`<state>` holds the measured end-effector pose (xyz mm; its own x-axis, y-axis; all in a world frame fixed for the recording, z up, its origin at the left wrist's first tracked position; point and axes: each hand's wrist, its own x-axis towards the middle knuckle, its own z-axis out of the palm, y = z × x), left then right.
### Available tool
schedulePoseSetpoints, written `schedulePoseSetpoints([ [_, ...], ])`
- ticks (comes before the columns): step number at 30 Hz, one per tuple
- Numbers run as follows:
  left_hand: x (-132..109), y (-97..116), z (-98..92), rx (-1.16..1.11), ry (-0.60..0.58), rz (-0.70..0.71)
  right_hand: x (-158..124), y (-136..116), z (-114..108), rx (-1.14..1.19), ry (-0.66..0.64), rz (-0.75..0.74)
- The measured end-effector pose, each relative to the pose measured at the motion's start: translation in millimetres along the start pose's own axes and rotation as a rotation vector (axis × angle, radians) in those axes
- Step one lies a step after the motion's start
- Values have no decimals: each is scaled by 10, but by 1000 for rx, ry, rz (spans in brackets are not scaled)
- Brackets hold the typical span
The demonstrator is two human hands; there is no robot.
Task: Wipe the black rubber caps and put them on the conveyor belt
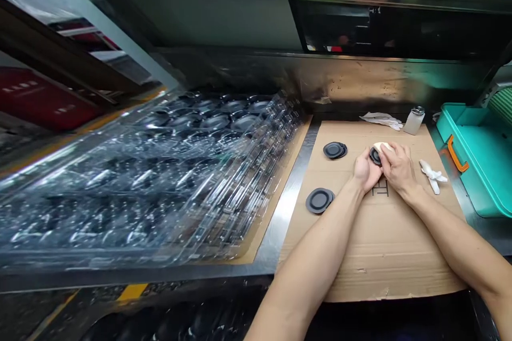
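My left hand point(365, 171) is closed around a small round black part point(375, 156) above the cardboard sheet. Pressed against that part's upper edge is a folded cream-white cloth point(382, 146), pinched in the fingers of my right hand point(397, 166). The hands meet, so much of the black part is hidden. To their left lie more black round parts: an overlapping group point(335, 150) farther back and a flat ring-shaped group point(320, 200) nearer, beside my left forearm. A crumpled white cloth point(432, 176) rests to the right of my right hand.
Clear plastic trays point(208, 165) with round black parts fill the left of the bench. Behind my hands are a white glove or cloth point(382, 120) and a small bottle with a metal top point(415, 120). A teal bin point(476, 170) with an orange handle borders the cardboard point(384, 272).
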<state>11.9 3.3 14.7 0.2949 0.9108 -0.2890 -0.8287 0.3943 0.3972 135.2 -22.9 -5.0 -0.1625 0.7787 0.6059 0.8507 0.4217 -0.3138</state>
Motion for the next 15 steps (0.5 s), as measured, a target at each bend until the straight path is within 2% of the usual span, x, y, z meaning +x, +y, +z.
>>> schedulePoseSetpoints([
  [4,-18,-34,26,27,-6,-39,-43,-35,-6,9,-62,-38],
  [7,-19,-65,21,48,-19,-14,-49,-64,-27,-12,-21,40],
  [10,-5,-81,-12,83,-17,-33,-52,-89,-42,-7,-95,38],
  [12,10,-92,-42,122,-16,-47,-13,-53,-61,-8,-154,22],
  [15,44,-111,-78,201,-42,-50,134,130,-125,1,-135,94],
])
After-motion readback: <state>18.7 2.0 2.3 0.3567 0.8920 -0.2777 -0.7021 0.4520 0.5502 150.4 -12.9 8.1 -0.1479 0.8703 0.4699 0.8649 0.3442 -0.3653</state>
